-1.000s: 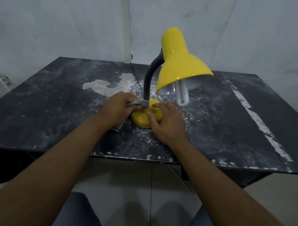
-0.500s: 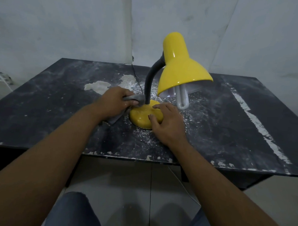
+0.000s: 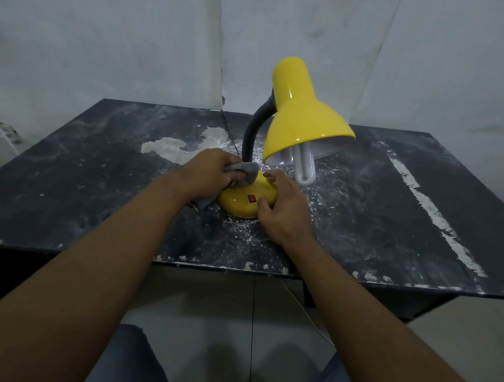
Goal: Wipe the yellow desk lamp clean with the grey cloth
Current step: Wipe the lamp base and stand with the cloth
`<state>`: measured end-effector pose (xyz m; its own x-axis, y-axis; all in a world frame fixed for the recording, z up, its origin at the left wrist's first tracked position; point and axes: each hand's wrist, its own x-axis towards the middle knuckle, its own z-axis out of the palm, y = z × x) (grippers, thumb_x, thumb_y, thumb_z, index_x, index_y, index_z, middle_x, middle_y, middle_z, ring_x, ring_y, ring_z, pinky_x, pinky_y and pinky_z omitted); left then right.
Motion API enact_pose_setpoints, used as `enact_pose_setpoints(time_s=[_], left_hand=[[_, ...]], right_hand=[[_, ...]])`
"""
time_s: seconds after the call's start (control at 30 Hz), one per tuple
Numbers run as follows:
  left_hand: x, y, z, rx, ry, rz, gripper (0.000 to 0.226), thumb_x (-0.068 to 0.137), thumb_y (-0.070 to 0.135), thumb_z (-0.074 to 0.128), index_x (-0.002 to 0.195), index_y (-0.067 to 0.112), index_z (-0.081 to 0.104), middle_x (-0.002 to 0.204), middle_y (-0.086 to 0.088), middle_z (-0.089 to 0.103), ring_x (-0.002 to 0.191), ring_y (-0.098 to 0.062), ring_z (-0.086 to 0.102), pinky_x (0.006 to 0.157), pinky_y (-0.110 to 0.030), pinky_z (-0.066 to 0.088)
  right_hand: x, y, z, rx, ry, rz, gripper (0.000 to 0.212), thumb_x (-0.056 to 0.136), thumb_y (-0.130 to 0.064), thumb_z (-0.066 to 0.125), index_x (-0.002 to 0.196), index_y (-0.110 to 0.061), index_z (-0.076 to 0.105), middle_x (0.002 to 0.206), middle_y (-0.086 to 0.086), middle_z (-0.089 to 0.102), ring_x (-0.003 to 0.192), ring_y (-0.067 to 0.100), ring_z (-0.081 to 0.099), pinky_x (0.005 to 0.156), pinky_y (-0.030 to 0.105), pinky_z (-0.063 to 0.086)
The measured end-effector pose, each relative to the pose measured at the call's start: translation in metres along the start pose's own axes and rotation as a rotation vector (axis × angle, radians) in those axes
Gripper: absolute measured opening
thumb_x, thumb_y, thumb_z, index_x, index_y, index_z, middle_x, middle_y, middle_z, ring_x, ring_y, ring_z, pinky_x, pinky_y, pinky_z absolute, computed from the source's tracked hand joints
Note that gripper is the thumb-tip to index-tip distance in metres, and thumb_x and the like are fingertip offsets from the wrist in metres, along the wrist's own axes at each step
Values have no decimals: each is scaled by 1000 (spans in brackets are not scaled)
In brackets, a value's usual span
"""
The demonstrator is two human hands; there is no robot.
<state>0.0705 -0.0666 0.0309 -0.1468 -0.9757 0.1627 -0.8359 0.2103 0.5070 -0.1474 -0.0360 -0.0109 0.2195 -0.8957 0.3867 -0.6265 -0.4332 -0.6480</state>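
The dark table (image 3: 101, 184) takes up most of the view, and its top is flecked with white dust (image 3: 243, 233) that lies thickest around the round base (image 3: 238, 204) of the yellow desk lamp (image 3: 292, 106). The lamp stands upright. Its shade (image 3: 311, 130) hangs above and to the right of the base, and the grey neck (image 3: 248, 138) rises from the base's far side.

The left hand (image 3: 211, 171) comes in from the left of the base with its fingers curled round the bunched grey cloth (image 3: 246, 171), pressing it onto the base's top where the neck meets it. A loose end of cloth trails down off the base's left edge. The right hand (image 3: 284, 212) cups the right side of the base – thumb on the front, fingers over the top – and grips it to brace it.

A red switch (image 3: 252, 198) sits on the front of the base, just beside the thumb.

The step in hand looks like wiping the base. To do it well, the cloth should circle the foot of the neck and then sweep outward to the rim, so the dust goes off the base rather than into the joint. The bracing hand needs to shift to uncover the part it hides – and stay clear of the switch.
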Motion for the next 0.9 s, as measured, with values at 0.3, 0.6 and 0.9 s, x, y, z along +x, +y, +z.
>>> enact_pose_setpoints(time_s=[0.3,0.6,0.9], left_hand=[[-8,-2,-3,-40,-112,27,25,100,20,75,123,28,80,116,6,73,104,-15,65,89,-32,50],[-13,3,-8,-84,-132,36,12,102,23,73,109,32,77,99,14,72,94,-7,68,75,-23,48],[-37,-9,-5,-39,-22,15,19,98,16,77,109,30,82,97,12,72,89,-7,65,77,-25,50]], right_hand=[[1,2,1,-13,0,-14,50,89,-23,67,138,-20,57,129,10,66,116,32,61,98,57,53],[2,7,4,-26,13,-38,53,88,-29,64,140,-22,55,126,10,66,112,31,61,93,55,54],[5,13,14,-22,80,-60,47,93,-50,66,135,-34,51,127,2,64,113,23,61,96,52,54]])
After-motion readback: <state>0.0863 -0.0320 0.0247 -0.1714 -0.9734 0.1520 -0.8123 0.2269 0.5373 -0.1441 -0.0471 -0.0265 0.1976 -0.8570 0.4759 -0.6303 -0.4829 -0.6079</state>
